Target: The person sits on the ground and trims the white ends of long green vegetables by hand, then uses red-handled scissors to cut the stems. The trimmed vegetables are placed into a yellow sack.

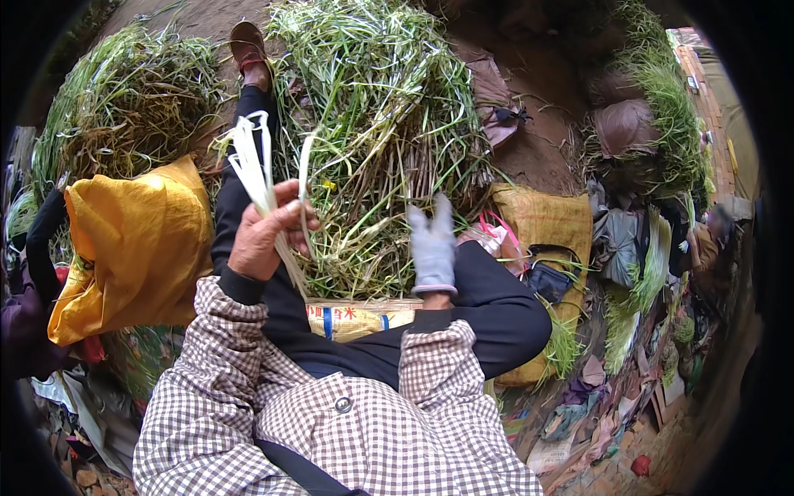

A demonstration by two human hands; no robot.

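My bare left hand [268,230] grips a small bundle of pale, peeled-looking plant stalks [253,162], their white ends fanning upward. One stalk [304,164] stands apart from the rest, between thumb and fingers. My right hand [433,248] wears a light grey glove and looks blurred. Its fingers are spread, and nothing shows in them. Beneath and beyond both hands spreads a large heap of long green stalks and leaves [372,80], with brownish stem ends [412,164] towards its right side. Loose trimmings [353,254] cover the ground between my legs.
An orange woven sack [139,242] bulges on my left, before another green heap [124,93]. Right of my bent knee, a dark small bag [549,282] rests on a yellow sack [546,217]. Other people sit at both sides, near a pale-green bundle [652,263] at right.
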